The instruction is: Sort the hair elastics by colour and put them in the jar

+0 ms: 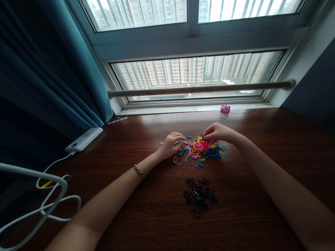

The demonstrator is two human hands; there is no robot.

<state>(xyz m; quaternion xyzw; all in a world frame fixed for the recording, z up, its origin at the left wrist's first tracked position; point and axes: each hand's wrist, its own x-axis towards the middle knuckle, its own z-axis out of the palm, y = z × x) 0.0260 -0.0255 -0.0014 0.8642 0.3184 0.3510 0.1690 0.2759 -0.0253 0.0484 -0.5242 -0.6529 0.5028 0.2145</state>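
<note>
A heap of small colourful rubber bands (200, 148), in pink, red, yellow and blue, lies on the brown wooden table (146, 216). At its left edge rests my left hand (171, 144), fingers loosely curved over a few bands and nothing plainly gripped. From the right, my right hand (217, 133) reaches to the heap's far side, thumb and forefinger pinched on a small black rubber band (202, 136). Closer to me sits a separate pile of black rubber bands (199, 196), which neither hand touches.
A clear container with a pink lid (225, 109) stands behind my right hand. On the left are a white power bank (83, 140), looped white cables (59, 190) and a blue curtain (86, 69). A window with a metal rail (199, 89) borders the table's far edge.
</note>
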